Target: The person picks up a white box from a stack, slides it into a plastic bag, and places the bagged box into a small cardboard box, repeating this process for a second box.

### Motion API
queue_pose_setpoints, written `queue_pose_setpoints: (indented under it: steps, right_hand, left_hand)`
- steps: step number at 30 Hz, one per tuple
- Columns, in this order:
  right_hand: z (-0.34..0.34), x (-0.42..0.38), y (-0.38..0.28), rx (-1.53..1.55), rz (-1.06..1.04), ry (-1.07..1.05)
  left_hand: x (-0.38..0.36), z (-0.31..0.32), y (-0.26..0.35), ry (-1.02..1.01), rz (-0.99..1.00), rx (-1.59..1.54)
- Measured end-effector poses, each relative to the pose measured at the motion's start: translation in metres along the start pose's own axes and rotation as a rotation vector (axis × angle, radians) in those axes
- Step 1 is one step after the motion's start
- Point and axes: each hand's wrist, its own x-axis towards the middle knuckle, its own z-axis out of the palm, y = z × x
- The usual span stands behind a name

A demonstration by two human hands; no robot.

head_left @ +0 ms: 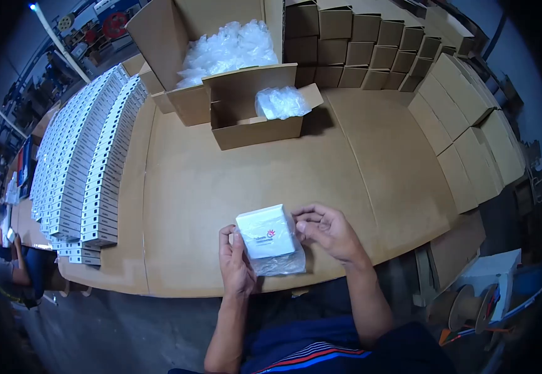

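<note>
One white box (263, 232) in clear plastic (278, 265), left hand (236, 268) grasping it; right hand (331, 235) at the plastic's edge, grip unclear; open carton (257, 134) beyond

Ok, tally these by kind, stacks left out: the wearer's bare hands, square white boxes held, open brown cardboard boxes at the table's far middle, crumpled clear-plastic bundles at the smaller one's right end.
Bare hands: 2 (left hand, right hand)
Held square white box: 1
Open brown cardboard boxes: 2 (large box, small box)
Crumpled clear-plastic bundle, contents unclear: 1
Total: 6
</note>
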Motion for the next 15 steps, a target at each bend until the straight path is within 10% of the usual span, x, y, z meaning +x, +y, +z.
queue_pose_setpoints:
  steps: [15]
  right_hand:
    - [0.015, 0.006, 0.018, 0.085, -0.316, 0.135]
  left_hand:
    - [0.01, 0.012, 0.014, -0.348, 0.433, 0.404]
